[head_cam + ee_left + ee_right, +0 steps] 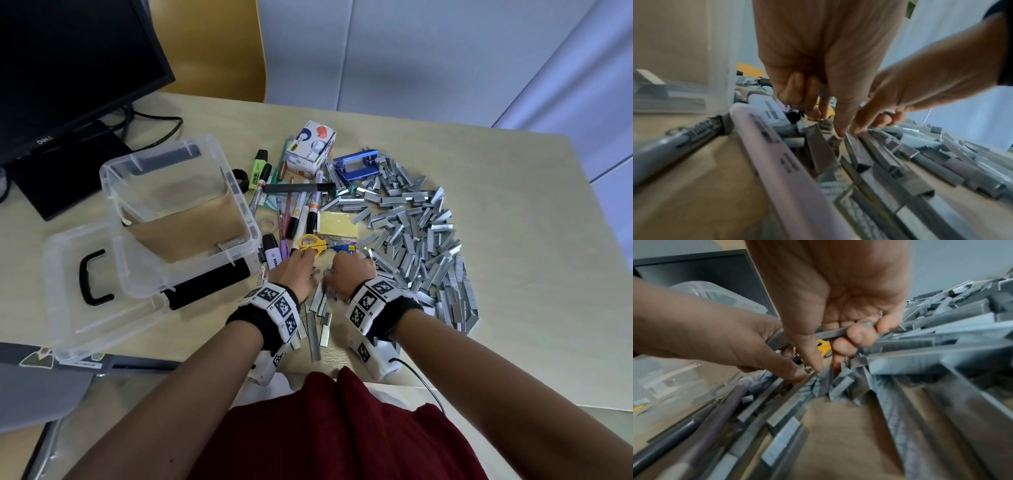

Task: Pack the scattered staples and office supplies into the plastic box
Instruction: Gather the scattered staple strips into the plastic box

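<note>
Grey staple strips [411, 233] lie in a wide heap on the right half of the desk, and more lie between my wrists. The clear plastic box [246, 236] stands open at the left, with a few strips in its near corner. Both hands work side by side at the heap's near left edge. My left hand [294, 270] has curled fingers that grip a staple strip [778, 340], and its thumb presses on another. My right hand [352, 270] holds a strip [836, 334] in its curled fingers, while thumb and forefinger pinch down at loose strips [840, 386].
Yellow scissors [311, 244], markers [301, 212], a yellow sticky-note pad [339, 224], a tape box [310, 150] and a blue metal tool [356, 164] lie beyond the hands. The box lid [68, 308] sits at front left. A monitor [68, 68] stands at the back left.
</note>
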